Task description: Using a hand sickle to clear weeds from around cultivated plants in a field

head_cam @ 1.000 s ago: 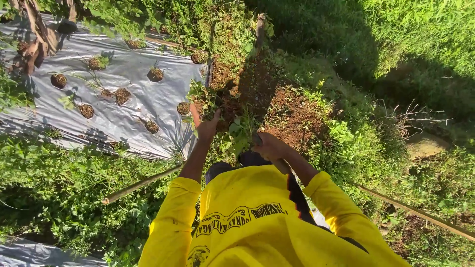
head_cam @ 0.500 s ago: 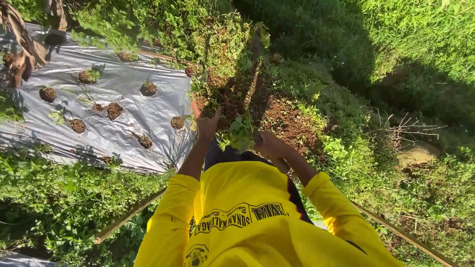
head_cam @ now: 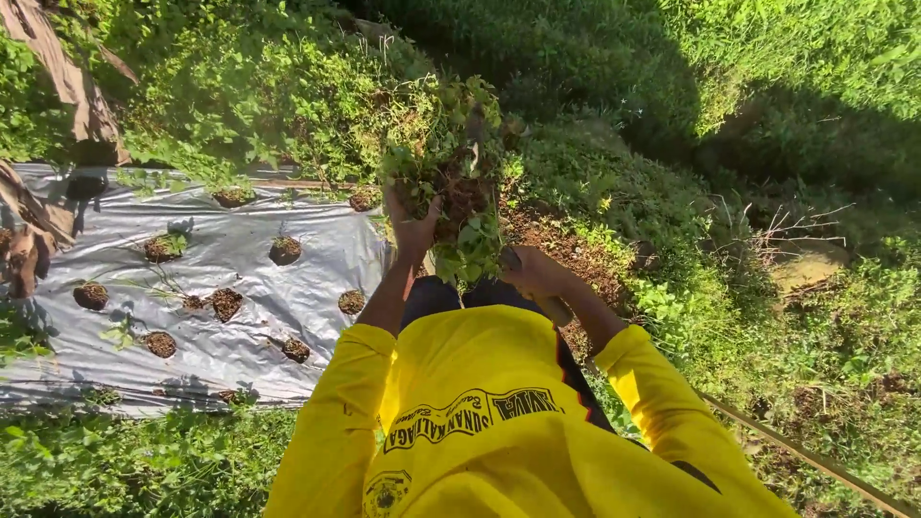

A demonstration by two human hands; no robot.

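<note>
- As sunlight falls across the plot, the left hand [head_cam: 413, 228] is raised in front of the body with its fingers curled up into the base of a clump of uprooted weeds [head_cam: 451, 177], gripping it from below.
- Held up at arm's length, that clump hangs above the strip of bare reddish soil [head_cam: 566, 251] just right of the plastic sheet, its green leaves trailing down toward the person's dark trousers.
- Lower and to the right, the right hand [head_cam: 533, 271] is closed around the dark handle of a tool [head_cam: 554, 309]; only a short length of that tool shows beneath the wrist, and its working end cannot be made out.
- Both arms wear the long yellow sleeves [head_cam: 334, 422] of a yellow shirt with dark lettering across the chest.
- Spread on the ground to the left lies a silver plastic mulch sheet [head_cam: 240, 278], punched with round planting holes [head_cam: 285, 251] filled with dark soil, a few with small seedlings.
- Dense green ground cover [head_cam: 259, 96] borders the sheet on its far and near sides, and taller grass [head_cam: 796, 58] fills the upper right, partly in shadow.
- A thin pale cane [head_cam: 815, 460] runs slantwise across the lower right corner.
- Dry brown leaves [head_cam: 58, 67] hang along the left edge.
</note>
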